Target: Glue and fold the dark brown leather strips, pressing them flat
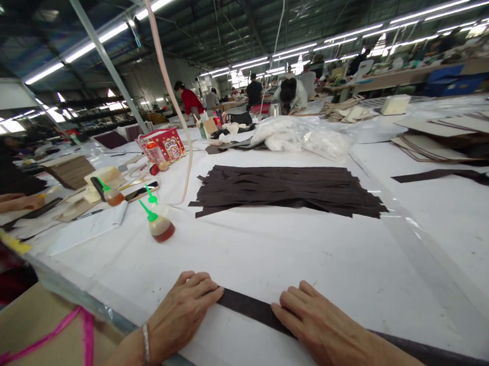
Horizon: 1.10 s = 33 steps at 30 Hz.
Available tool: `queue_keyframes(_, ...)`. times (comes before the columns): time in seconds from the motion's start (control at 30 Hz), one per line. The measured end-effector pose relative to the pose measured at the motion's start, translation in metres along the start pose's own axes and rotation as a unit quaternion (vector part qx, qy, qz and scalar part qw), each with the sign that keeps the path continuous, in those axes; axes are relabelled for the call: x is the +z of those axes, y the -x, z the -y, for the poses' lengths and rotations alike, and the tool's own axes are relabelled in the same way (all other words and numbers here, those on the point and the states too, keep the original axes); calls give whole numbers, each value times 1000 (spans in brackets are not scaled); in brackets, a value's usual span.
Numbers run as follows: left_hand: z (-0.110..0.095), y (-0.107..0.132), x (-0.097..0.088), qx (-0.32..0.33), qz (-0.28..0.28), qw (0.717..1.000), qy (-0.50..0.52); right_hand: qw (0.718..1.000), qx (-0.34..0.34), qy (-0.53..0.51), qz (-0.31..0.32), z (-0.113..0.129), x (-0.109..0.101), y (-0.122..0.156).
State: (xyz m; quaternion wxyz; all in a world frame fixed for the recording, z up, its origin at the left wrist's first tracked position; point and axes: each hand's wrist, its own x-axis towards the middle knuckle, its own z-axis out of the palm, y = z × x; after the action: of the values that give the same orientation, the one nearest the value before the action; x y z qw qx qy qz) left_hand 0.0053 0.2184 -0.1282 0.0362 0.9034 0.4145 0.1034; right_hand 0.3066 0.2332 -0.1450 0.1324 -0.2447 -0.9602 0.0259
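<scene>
Resting both hands on a dark strip (249, 306) near the table's (240, 249) front edge

Through the head camera I see the strip lying across the white surface, slanting down to the right, and dark material showing again beyond the right forearm. My left hand (191, 312), a bracelet (145, 345) at its wrist, has its fingers close together, the thumb at the strip's left end. My right hand (308, 319) is well apart from it, fingers bent and thumb touching the strip. I cannot tell whether either one pinches it or only presses.

Beyond them lies a loose pile of dark strips (289, 188). To its left I find a green-tipped bottle (161, 227) holding reddish-brown liquid and, farther back, a red bag (170, 145). At far left, a co-worker's hand (30, 202) reaches over the table.
</scene>
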Motion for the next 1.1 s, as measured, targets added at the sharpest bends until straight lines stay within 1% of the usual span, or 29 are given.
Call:
queue_keyframes(0.03, -3, -3, -2, -3, -1, 1000, 2, 1000, 2, 0, 2, 0, -2, 2)
queue_keyframes(0.1, -15, -10, -3, -12, -22, 1000, 11, 1000, 2, 6, 4, 0, -6, 5)
queue_keyframes(0.17, -32, -21, 2, -15, -47, 998, 30, 1000, -1, 19, 4, 1, -7, 6)
queue_keyframes(0.27, -60, -39, 21, -11, -47, 995, 84, 999, -3, 43, -1, 2, -3, 5)
queue_keyframes(0.33, -72, -47, 35, -8, -45, 993, 111, 998, 0, 55, -3, 3, -2, 6)
queue_keyframes(0.37, -75, -48, 41, -4, -52, 992, 113, 998, 2, 60, -2, 3, -1, 8)
queue_keyframes(0.47, -74, -44, 53, 34, -73, 994, 79, 998, -1, 62, 9, 3, -5, 12)
queue_keyframes(0.57, -68, -36, 55, 68, -74, 994, 34, 999, 2, 51, 19, 3, -12, 20)
queue_keyframes(0.67, -67, -33, 54, 69, -60, 996, 0, 999, 12, 41, 30, 1, -18, 30)
queue_keyframes(0.8, -71, -36, 54, 63, -43, 996, -47, 999, 16, 32, 31, -3, -23, 47)
queue_keyframes(1.1, -77, -40, 50, 81, -42, 991, -101, 999, 26, 30, 9, -10, -31, 85)
